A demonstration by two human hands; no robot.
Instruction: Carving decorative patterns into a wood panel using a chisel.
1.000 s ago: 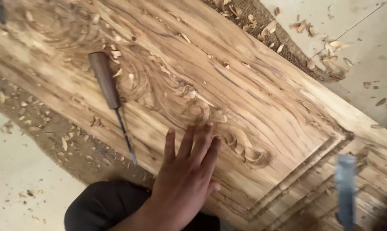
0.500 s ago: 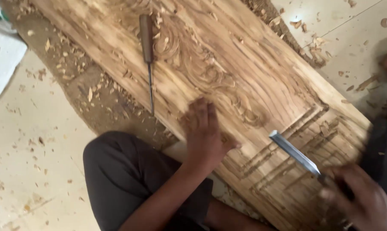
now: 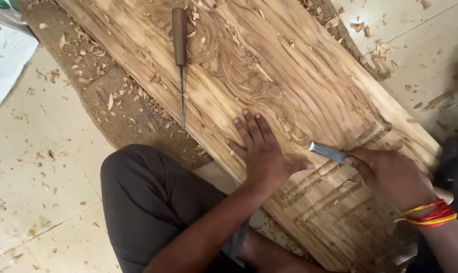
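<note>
**Chisel set to a carved wooden plank**

I sit on the floor (image 3: 42, 202), looking down at a long pale plank (image 3: 310, 71) that runs across my view from upper left to lower right. It rests on a rough brown mat (image 3: 112, 106) littered with wood chips (image 3: 87, 76), probably to keep it from sliding on the tiles.

My left hand (image 3: 262, 151) lies flat on the plank, fingers (image 3: 249, 126) slightly spread and pressed down, thumb out toward the right. It seems placed to hold the wood steady and to sit just beside the cutting edge.

My right hand (image 3: 391, 174) is wrapped around a chisel (image 3: 327, 152), fingers curled tight round it near the blade. The flat metal blade points left, its tip close to my left thumb, over a set of straight carved grooves (image 3: 330, 187). A red and yellow thread (image 3: 431, 213) circles my right wrist.

Swirling scrollwork (image 3: 259, 86) is cut into the middle of the plank. A second tool, a gouge (image 3: 180, 55) with a dark wooden handle and thin steel shaft, lies well apart, higher up on the plank, its tip reaching over the edge.

My knee (image 3: 148, 197), in dark trousers, sits against the plank's near edge.
</note>
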